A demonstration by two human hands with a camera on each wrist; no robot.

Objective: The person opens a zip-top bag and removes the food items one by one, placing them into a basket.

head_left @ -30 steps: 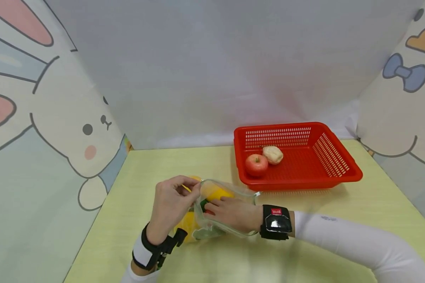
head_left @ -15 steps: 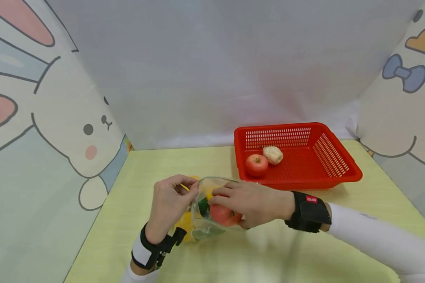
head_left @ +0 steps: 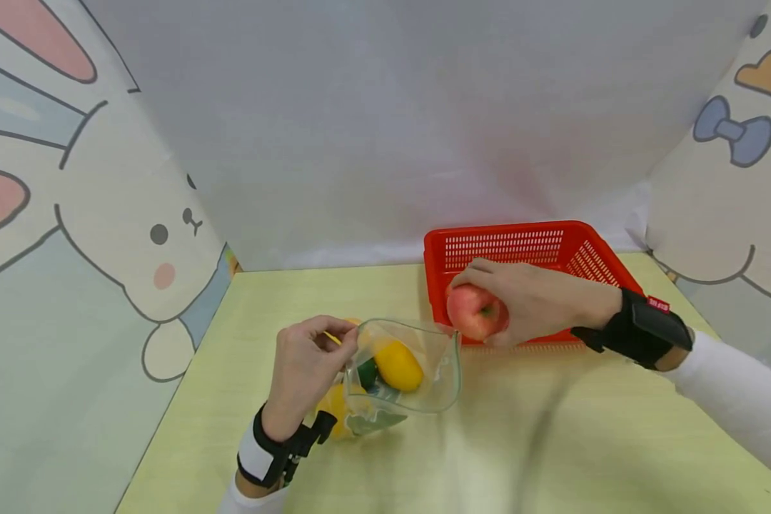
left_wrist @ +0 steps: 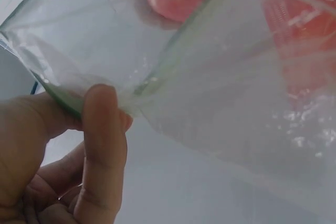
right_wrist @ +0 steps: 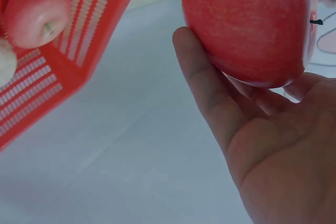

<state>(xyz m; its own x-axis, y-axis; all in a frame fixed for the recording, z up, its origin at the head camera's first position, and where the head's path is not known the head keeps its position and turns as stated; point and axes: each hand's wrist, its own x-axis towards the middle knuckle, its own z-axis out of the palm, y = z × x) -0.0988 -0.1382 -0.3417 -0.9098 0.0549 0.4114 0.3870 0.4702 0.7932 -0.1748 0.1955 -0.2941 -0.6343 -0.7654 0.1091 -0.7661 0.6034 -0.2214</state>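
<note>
My left hand [head_left: 308,368] pinches the green-edged rim of a clear zip bag [head_left: 433,350] between thumb and finger. The bag's mouth gapes. Through it show a yellow lemon-like fruit [head_left: 398,365] and something dark green [head_left: 368,373]; more yellow shows at its lower left. My right hand [head_left: 540,296] holds a red apple [head_left: 475,313] over the near left edge of the red basket [head_left: 504,246], up and right of the bag. In the right wrist view the fingers lie under this apple [right_wrist: 247,24]. Another apple [right_wrist: 38,13] sits in the basket, mostly hidden in the head view.
A pale lump [right_wrist: 6,62] lies beside the basket's apple. The basket stands at the back right of the light yellow-green table [head_left: 263,307]. A white sheet [head_left: 385,143] rises behind, with cartoon-printed panels [head_left: 103,285] on both sides.
My right hand has come out of the bag with an apple and moved up and right to the basket. The yellow fruit in the bag is uncovered. My left hand has hardly moved.
</note>
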